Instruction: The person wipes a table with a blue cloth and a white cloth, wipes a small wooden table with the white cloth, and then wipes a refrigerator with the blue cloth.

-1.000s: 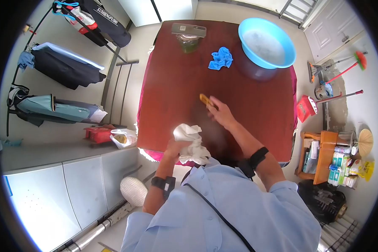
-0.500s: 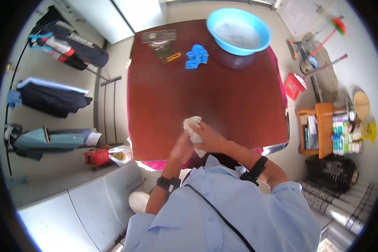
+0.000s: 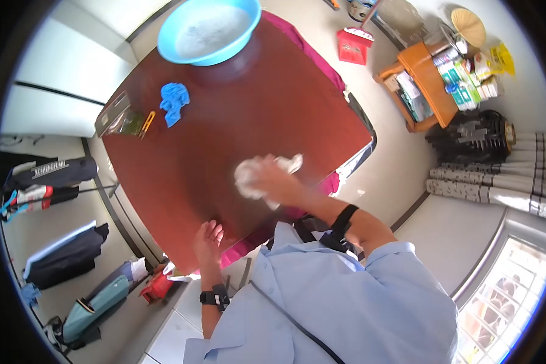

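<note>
A white cloth (image 3: 246, 177) lies spread and crumpled on the dark red-brown table (image 3: 267, 103), close to its near edge. My right hand (image 3: 278, 182), blurred a little by motion, presses on it from above and grips it. Some of the cloth sticks out on both sides of the fingers. My left hand (image 3: 208, 238) is apart from the cloth, by the near edge of the table, palm partly up with loosely bent fingers and nothing in it.
A blue basin (image 3: 209, 57) with sudsy water stands at the table's far edge. Nearby lie a crumpled blue cloth or glove (image 3: 174, 103), a yellow utility knife (image 3: 147, 125) and a clear package (image 3: 120, 118). A wooden cabinet (image 3: 434, 76) and red dustpan (image 3: 353, 47) are at right.
My hands have parted: both held the white cloth before. The right hand now has it flat on the table, and the left has let go. My view has turned to the right.
</note>
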The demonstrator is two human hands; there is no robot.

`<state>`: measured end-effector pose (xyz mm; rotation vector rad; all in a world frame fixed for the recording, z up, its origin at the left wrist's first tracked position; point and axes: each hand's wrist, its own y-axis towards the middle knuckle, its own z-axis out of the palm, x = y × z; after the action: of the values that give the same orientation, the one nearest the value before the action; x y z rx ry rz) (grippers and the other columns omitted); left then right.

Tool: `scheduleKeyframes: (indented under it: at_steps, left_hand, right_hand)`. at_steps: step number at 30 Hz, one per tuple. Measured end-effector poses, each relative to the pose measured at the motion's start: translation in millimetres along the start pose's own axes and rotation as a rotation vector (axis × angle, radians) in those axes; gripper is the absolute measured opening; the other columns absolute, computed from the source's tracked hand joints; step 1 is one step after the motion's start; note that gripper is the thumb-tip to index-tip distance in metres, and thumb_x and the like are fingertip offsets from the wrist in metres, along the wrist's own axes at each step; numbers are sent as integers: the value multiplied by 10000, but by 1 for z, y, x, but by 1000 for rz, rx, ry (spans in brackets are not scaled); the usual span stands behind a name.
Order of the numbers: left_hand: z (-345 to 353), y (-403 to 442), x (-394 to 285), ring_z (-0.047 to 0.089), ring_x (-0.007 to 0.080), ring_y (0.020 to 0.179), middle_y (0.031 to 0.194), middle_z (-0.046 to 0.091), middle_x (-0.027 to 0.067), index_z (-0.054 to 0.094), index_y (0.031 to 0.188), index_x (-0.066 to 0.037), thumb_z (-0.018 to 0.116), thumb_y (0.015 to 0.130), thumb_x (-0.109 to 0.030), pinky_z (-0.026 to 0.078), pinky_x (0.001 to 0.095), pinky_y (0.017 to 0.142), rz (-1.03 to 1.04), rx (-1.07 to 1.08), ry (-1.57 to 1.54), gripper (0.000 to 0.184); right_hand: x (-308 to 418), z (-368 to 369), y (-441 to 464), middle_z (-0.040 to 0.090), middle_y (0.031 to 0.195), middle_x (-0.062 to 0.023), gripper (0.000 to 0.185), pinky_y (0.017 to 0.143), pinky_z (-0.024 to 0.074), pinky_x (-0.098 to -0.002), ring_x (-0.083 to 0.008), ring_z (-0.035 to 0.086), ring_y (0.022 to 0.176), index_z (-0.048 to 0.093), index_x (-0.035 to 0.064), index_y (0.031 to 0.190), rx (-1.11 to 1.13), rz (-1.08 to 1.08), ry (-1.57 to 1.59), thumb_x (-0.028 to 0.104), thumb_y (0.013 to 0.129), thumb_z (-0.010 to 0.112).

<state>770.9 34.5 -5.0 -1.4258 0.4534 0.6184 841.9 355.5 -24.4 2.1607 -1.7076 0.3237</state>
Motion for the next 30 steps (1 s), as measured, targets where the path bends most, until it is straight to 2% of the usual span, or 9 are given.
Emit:
scheduleKeyframes:
  at_steps: [4, 8, 13, 14, 16, 18, 21, 28, 30]
  left_hand:
    - [25, 4, -4, 681, 279, 924, 1105, 688, 150, 584, 1208, 21, 595, 969, -214, 547, 398, 849, 21, 17, 91, 335]
    - [43, -5, -8, 684, 266, 893, 1067, 694, 145, 600, 1169, 19, 599, 968, -207, 550, 403, 838, 54, 60, 141, 303]
    - [20, -19, -1, 677, 262, 896, 1075, 687, 134, 581, 1188, 15, 613, 963, -210, 541, 393, 823, 52, 35, 135, 320]
    - [4, -23, 4, 674, 264, 898, 1084, 684, 135, 575, 1197, 14, 617, 962, -213, 539, 392, 821, 45, 32, 126, 330]
    - [-25, -31, 15, 669, 267, 904, 1100, 677, 136, 568, 1209, 8, 623, 957, -217, 532, 393, 824, 17, -33, 106, 342]
    - [-34, -38, 25, 680, 264, 881, 1057, 691, 127, 592, 1155, -13, 625, 952, -204, 542, 389, 795, 7, -96, 78, 281]
    - [-38, -50, 28, 707, 254, 831, 960, 729, 110, 648, 1034, -49, 625, 945, -170, 569, 377, 732, -4, -126, 52, 152]
    - [-11, -31, 18, 704, 254, 812, 955, 728, 109, 647, 1025, -57, 642, 930, -173, 573, 375, 724, -46, 32, 34, 150]
    - [-1, -29, 18, 693, 263, 834, 980, 716, 116, 631, 1061, -45, 645, 927, -179, 564, 394, 749, -21, 18, 90, 190]
  right_hand:
    - [-113, -38, -94, 490, 1381, -135, 638, 1171, 194, -632, -439, 316, 1405, 603, 295, 1340, -171, 479, -295, 261, 727, 777]
    - [-185, -69, -147, 537, 1303, -149, 630, 1079, 404, -521, -433, 441, 1283, 641, 282, 1284, -391, 692, -355, 169, 681, 782]
    - [-176, -48, -123, 546, 1334, -205, 569, 1078, 393, -544, -432, 494, 1241, 634, 160, 1286, -617, 1019, -394, 152, 729, 750]
    - [-152, -47, -112, 529, 1376, -213, 561, 1050, 390, -586, -434, 508, 1220, 636, 127, 1273, -524, 752, -563, 167, 725, 748]
    - [-127, 48, -90, 500, 1411, -213, 555, 1084, 331, -637, -462, 477, 1267, 628, 114, 1264, -666, 625, -425, 232, 731, 729]
    - [-29, 11, -42, 477, 1398, -222, 560, 1043, 354, -624, -484, 457, 1240, 606, 91, 1258, -429, 507, -58, 214, 720, 699]
    - [40, 20, 7, 462, 1389, -115, 505, 1066, 345, -580, -371, 358, 1348, 658, 112, 1165, -150, -45, 289, 215, 679, 751]
    - [-38, 10, 7, 548, 1281, -98, 286, 942, 445, -533, -337, 479, 1261, 669, 173, 956, -216, -387, 504, 291, 704, 740]
    - [-109, -4, -19, 579, 1263, -112, 313, 1006, 411, -509, -324, 514, 1227, 681, 147, 1082, -367, 17, 130, 206, 775, 675]
